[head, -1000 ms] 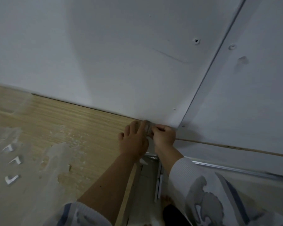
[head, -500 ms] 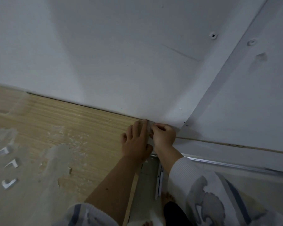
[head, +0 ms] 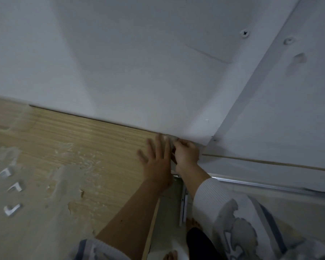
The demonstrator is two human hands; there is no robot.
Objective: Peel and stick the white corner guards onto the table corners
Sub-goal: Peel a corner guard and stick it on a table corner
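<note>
A wooden table (head: 79,139) with worn, peeling patches meets the white wall at its far right corner. My left hand (head: 157,162) lies flat on the tabletop with straight fingers, right at that corner. My right hand (head: 186,152) is curled against the corner's outer side and presses a small white corner guard (head: 169,137), of which only a sliver shows between the two hands. Three loose white corner guards (head: 11,208) lie on the table at the far left.
White walls (head: 139,62) stand close behind and right of the corner, with screws in them. A metal rail (head: 270,184) runs along the right below the wall. The floor gap beside the table's right edge holds my foot (head: 170,255).
My left hand's fingers have spread and flattened on the tabletop. The view shifted slightly; both hands stay at the corner.
</note>
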